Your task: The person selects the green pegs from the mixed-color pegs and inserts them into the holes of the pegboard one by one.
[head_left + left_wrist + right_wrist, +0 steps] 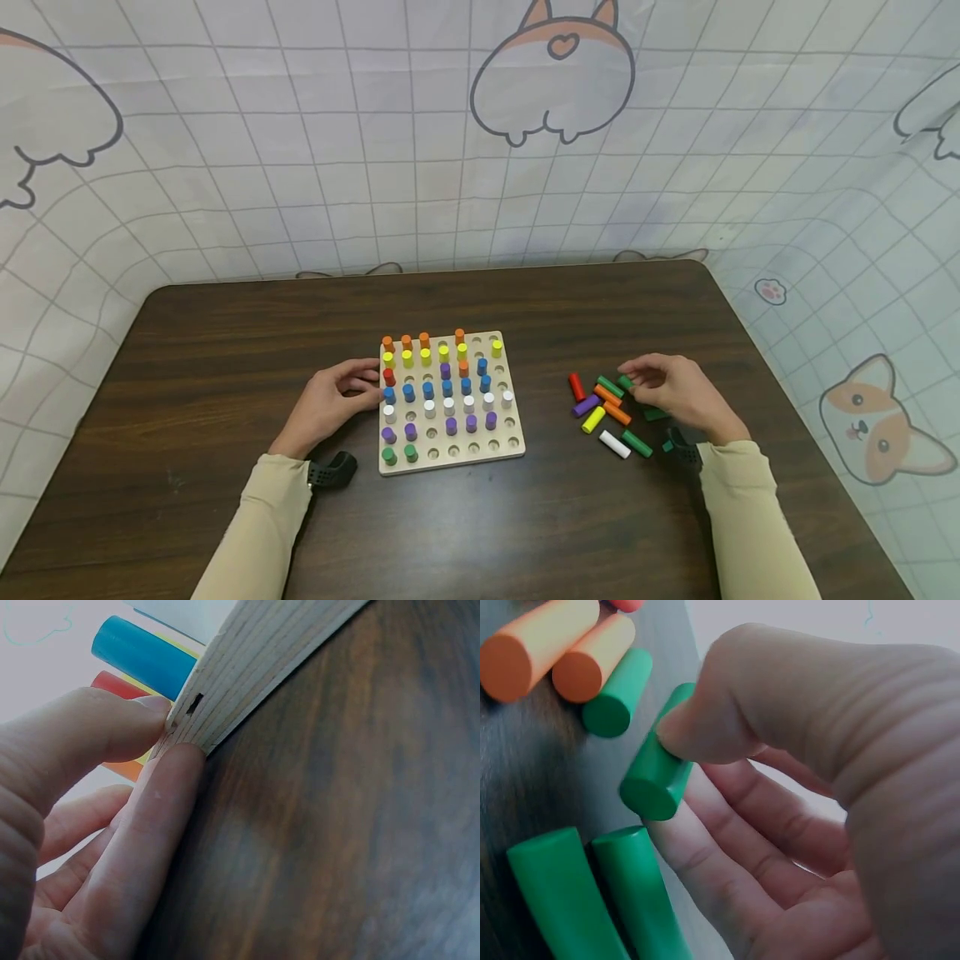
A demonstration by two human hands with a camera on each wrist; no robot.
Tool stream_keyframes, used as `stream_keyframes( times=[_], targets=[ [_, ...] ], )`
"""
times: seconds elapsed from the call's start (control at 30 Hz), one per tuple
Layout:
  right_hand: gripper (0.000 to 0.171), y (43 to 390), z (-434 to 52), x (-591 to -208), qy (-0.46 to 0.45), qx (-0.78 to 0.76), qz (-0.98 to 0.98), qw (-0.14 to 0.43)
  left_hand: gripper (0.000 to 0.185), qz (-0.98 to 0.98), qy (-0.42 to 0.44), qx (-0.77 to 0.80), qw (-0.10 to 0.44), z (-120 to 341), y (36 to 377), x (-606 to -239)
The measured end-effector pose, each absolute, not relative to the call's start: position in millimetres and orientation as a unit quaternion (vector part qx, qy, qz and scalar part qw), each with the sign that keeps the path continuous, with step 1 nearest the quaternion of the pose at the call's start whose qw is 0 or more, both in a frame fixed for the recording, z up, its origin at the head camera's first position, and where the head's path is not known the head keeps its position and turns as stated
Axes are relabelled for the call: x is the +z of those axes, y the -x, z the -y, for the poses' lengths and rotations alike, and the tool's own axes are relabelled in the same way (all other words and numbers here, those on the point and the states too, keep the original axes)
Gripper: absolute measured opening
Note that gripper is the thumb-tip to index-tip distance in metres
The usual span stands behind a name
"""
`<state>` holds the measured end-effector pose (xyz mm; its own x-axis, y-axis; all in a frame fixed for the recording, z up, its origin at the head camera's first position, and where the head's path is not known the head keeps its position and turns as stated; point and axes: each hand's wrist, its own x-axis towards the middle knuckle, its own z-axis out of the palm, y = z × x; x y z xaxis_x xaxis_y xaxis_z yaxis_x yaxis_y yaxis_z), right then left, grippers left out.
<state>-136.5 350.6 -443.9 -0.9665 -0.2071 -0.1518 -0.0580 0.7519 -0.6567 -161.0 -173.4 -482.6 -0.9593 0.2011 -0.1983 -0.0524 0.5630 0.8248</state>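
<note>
Pegboard [450, 454] centre of table [225, 350], loose pegs [607, 408] to its right, backdrop [300, 167] behind.

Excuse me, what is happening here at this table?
A person sits at a dark table with a wooden peg board partly filled with coloured pegs. The left hand touches the board's left edge. The right hand pinches a green peg among the loose pegs lying right of the board.

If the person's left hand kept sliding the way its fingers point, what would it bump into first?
The left hand already meets it: its fingertips press on the near left edge of the wooden pegboard. Straight on lies the board itself.
</note>
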Motion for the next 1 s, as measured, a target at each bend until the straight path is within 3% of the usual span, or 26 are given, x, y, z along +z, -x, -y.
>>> stream_keyframes(
  times=[1.0],
  targets=[
    [0.028,135.8,-343.8,-442.4,0.047,-0.349,-0.935,0.041,0.059,-0.875,-0.044,0.465,0.128,172.5,160.2,-482.4]
  ],
)
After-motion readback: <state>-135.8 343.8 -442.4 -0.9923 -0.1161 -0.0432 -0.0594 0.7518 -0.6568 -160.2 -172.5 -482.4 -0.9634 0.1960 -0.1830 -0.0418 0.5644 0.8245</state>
